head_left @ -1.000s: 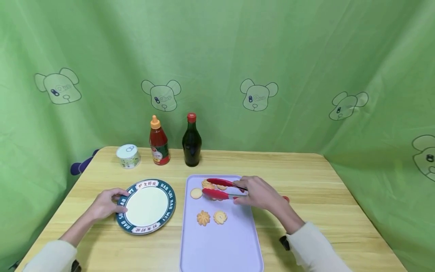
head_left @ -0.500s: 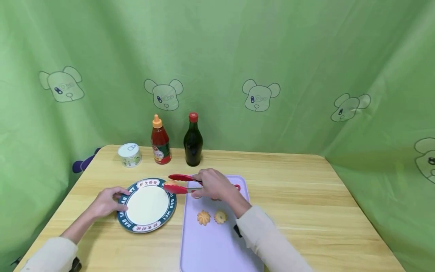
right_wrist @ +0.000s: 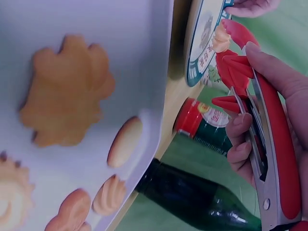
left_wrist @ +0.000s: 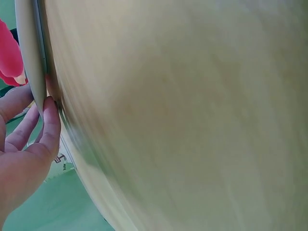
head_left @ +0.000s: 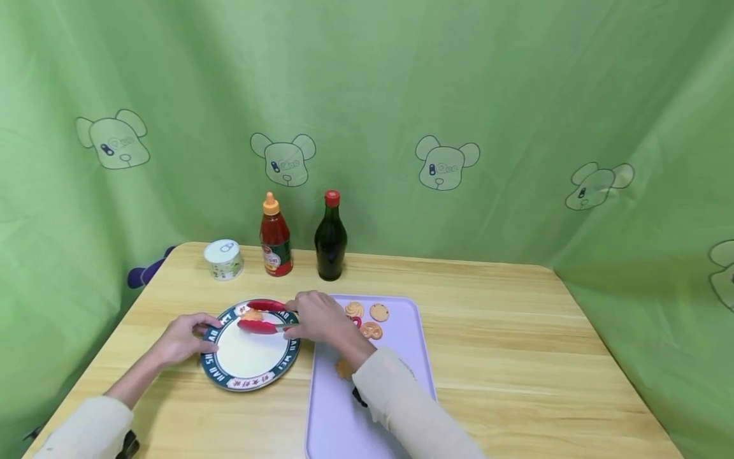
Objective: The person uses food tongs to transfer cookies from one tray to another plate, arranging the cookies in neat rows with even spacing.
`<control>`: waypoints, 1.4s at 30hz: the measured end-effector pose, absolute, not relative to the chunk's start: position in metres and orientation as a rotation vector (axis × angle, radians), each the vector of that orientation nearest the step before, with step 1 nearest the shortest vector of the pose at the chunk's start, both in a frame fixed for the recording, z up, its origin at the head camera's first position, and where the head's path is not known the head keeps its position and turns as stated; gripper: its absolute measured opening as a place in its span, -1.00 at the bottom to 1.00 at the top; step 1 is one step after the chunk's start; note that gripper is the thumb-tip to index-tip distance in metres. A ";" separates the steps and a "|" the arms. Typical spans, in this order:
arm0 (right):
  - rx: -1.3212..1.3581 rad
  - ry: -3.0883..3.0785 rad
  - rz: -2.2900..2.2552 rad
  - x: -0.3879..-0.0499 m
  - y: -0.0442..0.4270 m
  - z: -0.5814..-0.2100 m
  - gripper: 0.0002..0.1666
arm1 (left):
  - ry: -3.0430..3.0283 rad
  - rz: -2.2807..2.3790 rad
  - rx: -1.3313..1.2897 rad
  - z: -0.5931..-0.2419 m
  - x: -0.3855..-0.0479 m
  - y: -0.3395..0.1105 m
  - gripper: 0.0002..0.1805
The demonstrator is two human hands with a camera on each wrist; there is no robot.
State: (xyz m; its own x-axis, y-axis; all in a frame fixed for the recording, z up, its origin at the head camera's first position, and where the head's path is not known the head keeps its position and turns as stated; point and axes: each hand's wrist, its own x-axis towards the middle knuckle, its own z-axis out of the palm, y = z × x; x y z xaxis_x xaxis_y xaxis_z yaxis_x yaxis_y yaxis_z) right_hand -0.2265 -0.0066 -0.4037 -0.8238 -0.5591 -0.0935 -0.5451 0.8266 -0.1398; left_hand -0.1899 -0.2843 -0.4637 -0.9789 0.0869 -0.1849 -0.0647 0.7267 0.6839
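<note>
Metal-framed tongs; glossy dark bottle; wood table.

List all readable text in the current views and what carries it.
"HAO SHI": plate, left rim in head view.
"WEI": plate, right rim.
Chinese characters on the plate: too small to read surely.
"Quo", apparently: bear drawings, faint.
Sauce bottle and can labels: unreadable.

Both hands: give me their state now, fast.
Left hand: pinches the teal-bordered plate by its rim.
Right hand: grips the red tongs, swirled cookie between their tips.
</note>
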 end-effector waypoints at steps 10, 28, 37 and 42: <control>-0.831 2.871 -0.097 -0.223 -0.023 -0.410 -0.29 | 2.722 1.090 0.012 -0.463 -0.191 -0.283 -0.50; -0.788 2.854 -0.243 -0.220 0.028 -0.394 -0.15 | 2.712 1.089 -0.007 -0.462 -0.189 -0.287 -0.48; -0.786 2.910 -0.363 -0.213 0.094 -0.391 -0.12 | 2.707 1.094 -0.015 -0.462 -0.190 -0.286 -0.47; -0.753 2.958 -0.410 -0.209 0.125 -0.392 -0.08 | 2.701 1.102 -0.016 -0.462 -0.189 -0.284 -0.47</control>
State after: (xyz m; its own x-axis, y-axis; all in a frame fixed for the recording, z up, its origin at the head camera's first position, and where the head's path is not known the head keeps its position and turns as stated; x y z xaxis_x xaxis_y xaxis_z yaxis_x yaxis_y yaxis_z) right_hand -0.2089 0.1248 -0.3917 -0.8785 -0.4776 0.0057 -0.4612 0.8450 -0.2708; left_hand -0.1894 -0.2844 -0.4624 -0.9748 0.0741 -0.2103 -0.0942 0.7181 0.6895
